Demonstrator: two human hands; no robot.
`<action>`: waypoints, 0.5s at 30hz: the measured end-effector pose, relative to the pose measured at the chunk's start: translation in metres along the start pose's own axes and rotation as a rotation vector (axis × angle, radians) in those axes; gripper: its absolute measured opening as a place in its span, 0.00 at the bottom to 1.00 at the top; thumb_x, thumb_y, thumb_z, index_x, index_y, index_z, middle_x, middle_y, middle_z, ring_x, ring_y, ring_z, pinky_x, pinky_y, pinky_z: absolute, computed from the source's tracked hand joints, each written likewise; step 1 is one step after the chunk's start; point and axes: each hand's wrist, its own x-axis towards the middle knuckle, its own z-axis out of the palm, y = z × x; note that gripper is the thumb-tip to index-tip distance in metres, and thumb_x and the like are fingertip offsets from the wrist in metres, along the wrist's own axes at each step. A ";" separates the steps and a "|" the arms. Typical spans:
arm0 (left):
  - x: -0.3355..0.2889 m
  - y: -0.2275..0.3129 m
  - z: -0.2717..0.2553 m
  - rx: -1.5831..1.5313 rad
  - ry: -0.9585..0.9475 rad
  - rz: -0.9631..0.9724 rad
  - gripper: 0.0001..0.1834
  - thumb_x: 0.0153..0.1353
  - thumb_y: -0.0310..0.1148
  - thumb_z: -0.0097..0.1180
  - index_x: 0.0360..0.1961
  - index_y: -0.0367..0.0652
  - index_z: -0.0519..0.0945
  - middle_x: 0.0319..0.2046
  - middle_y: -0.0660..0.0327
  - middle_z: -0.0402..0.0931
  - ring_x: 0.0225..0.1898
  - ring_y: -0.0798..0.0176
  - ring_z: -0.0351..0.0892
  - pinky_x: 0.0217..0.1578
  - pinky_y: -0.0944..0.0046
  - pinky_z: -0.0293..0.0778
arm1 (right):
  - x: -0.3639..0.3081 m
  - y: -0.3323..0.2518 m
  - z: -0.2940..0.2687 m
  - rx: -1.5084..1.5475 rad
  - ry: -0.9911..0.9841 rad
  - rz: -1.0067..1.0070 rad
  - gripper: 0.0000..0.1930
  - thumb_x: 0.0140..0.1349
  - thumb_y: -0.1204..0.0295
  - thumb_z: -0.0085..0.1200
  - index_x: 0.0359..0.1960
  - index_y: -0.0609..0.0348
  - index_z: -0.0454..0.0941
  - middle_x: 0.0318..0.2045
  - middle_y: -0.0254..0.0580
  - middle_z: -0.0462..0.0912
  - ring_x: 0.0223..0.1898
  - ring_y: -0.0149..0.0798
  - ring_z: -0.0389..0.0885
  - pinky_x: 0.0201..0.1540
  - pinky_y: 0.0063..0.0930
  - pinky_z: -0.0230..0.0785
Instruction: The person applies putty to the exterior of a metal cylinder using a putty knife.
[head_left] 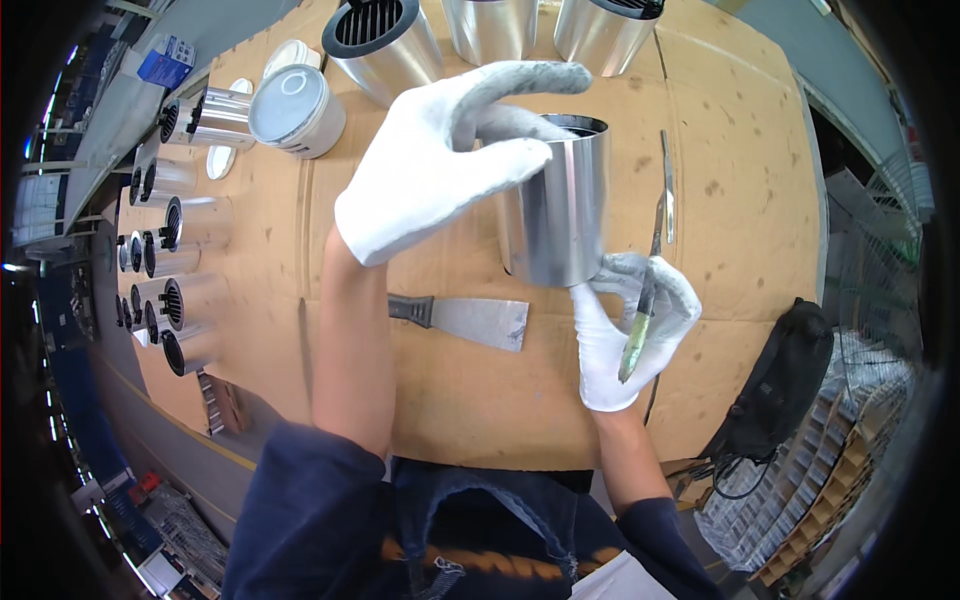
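Note:
An upright, shiny metal cylinder (555, 215) with a dark upper rim is in front of me. My left hand (425, 160), in a white glove, has its thumb and a finger at the cylinder's near-left rim, while the index finger stretches out above it. In its white glove, my right hand (635, 330) curls around a thin tool with a green handle (634, 348) and dark shaft, and its fingers come close to the cylinder's lower right edge. Whether they touch it I cannot tell. A broad scraper (480, 322) with a dark handle lies just below the cylinder.
Brown cardboard (470, 410) covers the table. A thin silver strip (669, 190) is on the right. Metal cylinders with black slotted tops (395, 55) stand at the back, several more (200, 222) along the left. A white lidded tub (300, 115) is back left; a black bag (775, 385) hangs right.

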 end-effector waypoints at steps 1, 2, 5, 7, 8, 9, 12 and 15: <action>0.000 -0.001 0.001 0.002 -0.005 -0.001 0.29 0.53 0.30 0.59 0.57 0.33 0.69 0.47 0.57 0.77 0.44 0.69 0.77 0.46 0.69 0.71 | -0.001 0.000 -0.001 -0.006 -0.017 -0.007 0.32 0.41 0.89 0.64 0.48 0.59 0.60 0.39 0.50 0.74 0.38 0.37 0.78 0.37 0.26 0.75; 0.000 -0.004 0.003 -0.029 0.012 0.041 0.29 0.53 0.31 0.59 0.56 0.32 0.69 0.49 0.56 0.75 0.44 0.69 0.77 0.46 0.69 0.71 | -0.002 0.000 -0.001 -0.013 -0.035 -0.014 0.32 0.41 0.90 0.64 0.48 0.59 0.60 0.39 0.50 0.74 0.37 0.37 0.78 0.37 0.26 0.75; -0.001 -0.007 0.003 -0.030 0.018 0.083 0.28 0.55 0.35 0.56 0.55 0.29 0.69 0.52 0.53 0.73 0.45 0.67 0.77 0.47 0.66 0.70 | -0.005 0.004 -0.003 0.011 -0.047 -0.022 0.33 0.41 0.90 0.64 0.48 0.59 0.60 0.39 0.50 0.74 0.37 0.37 0.78 0.37 0.26 0.75; -0.002 -0.008 0.000 0.002 0.013 0.086 0.28 0.58 0.38 0.53 0.55 0.28 0.69 0.53 0.52 0.72 0.46 0.66 0.77 0.49 0.64 0.69 | -0.005 0.003 -0.002 0.026 -0.041 -0.017 0.32 0.41 0.90 0.64 0.48 0.59 0.60 0.39 0.50 0.74 0.38 0.37 0.78 0.37 0.26 0.75; 0.001 -0.013 -0.003 -0.020 -0.027 0.138 0.28 0.61 0.42 0.47 0.55 0.28 0.69 0.54 0.50 0.71 0.48 0.64 0.76 0.51 0.62 0.66 | -0.005 0.003 -0.003 0.035 -0.036 -0.010 0.32 0.41 0.90 0.64 0.48 0.59 0.60 0.39 0.50 0.74 0.38 0.37 0.78 0.37 0.26 0.76; 0.002 -0.015 -0.007 -0.041 -0.062 0.190 0.29 0.65 0.45 0.40 0.55 0.29 0.69 0.55 0.49 0.70 0.49 0.63 0.75 0.54 0.60 0.64 | -0.003 0.002 -0.002 0.041 -0.039 -0.013 0.32 0.41 0.90 0.64 0.48 0.59 0.60 0.39 0.50 0.74 0.38 0.37 0.78 0.37 0.26 0.76; 0.007 -0.012 -0.003 -0.004 -0.063 0.179 0.33 0.68 0.50 0.29 0.55 0.30 0.69 0.56 0.48 0.69 0.51 0.60 0.74 0.56 0.58 0.59 | 0.001 -0.001 -0.001 0.030 0.008 0.054 0.32 0.42 0.90 0.63 0.48 0.59 0.61 0.40 0.48 0.74 0.39 0.36 0.78 0.39 0.26 0.76; 0.012 0.004 0.015 -0.088 0.021 0.111 0.34 0.69 0.53 0.25 0.55 0.33 0.69 0.54 0.54 0.70 0.48 0.61 0.74 0.55 0.60 0.60 | 0.005 -0.004 -0.002 0.061 0.110 0.208 0.31 0.44 0.90 0.62 0.49 0.58 0.61 0.41 0.47 0.74 0.40 0.35 0.78 0.44 0.26 0.74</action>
